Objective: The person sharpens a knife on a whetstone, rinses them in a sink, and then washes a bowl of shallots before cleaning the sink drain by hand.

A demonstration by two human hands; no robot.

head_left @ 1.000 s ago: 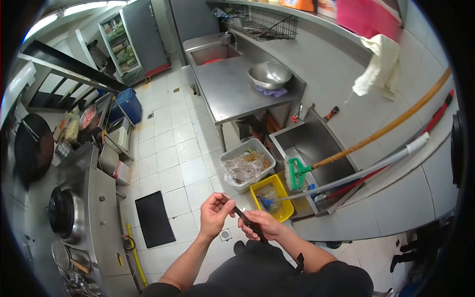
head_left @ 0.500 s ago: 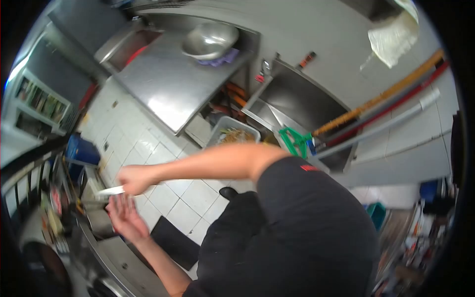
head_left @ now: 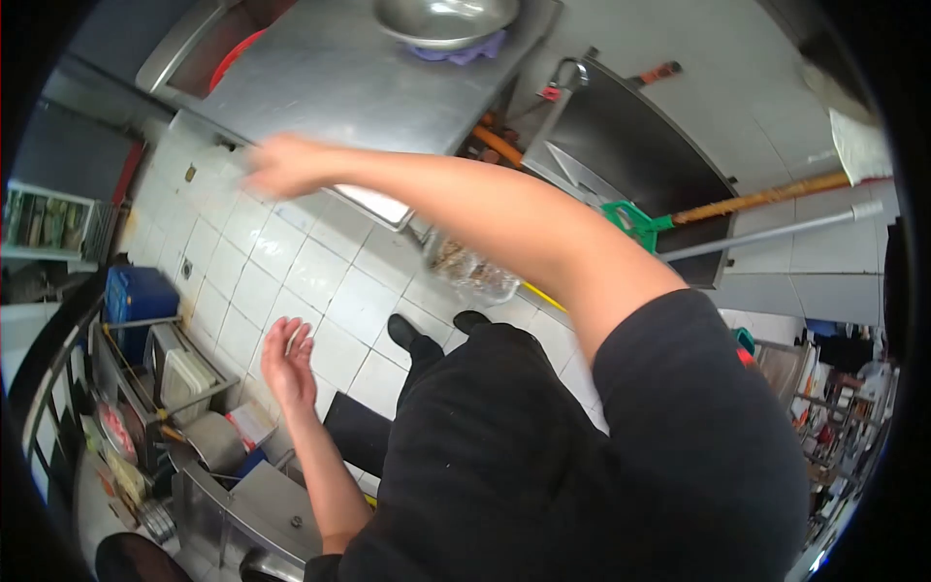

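My right hand (head_left: 276, 165) is stretched far out to the upper left, over the white floor tiles by the front edge of a steel table (head_left: 320, 78). It is blurred and looks closed; whether anything is in it cannot be made out. My left hand (head_left: 289, 361) hangs lower down over the tiles, fingers spread and palm showing, holding nothing. My black-clothed body fills the lower right, and my black shoes (head_left: 402, 330) show on the floor.
A metal bowl (head_left: 446, 15) sits on a purple cloth on the table. A clear tub of scraps (head_left: 470, 267) stands beside a steel sink (head_left: 621, 145), with a green mop head (head_left: 630, 218) and long handles. A blue crate (head_left: 141, 291), shelves and a black mat (head_left: 359, 432) lie at the left.
I turned and leaned further left. My right arm swung up from beside my left hand towards the steel table. The pale blade seen in it before no longer shows. My left hand stays open.
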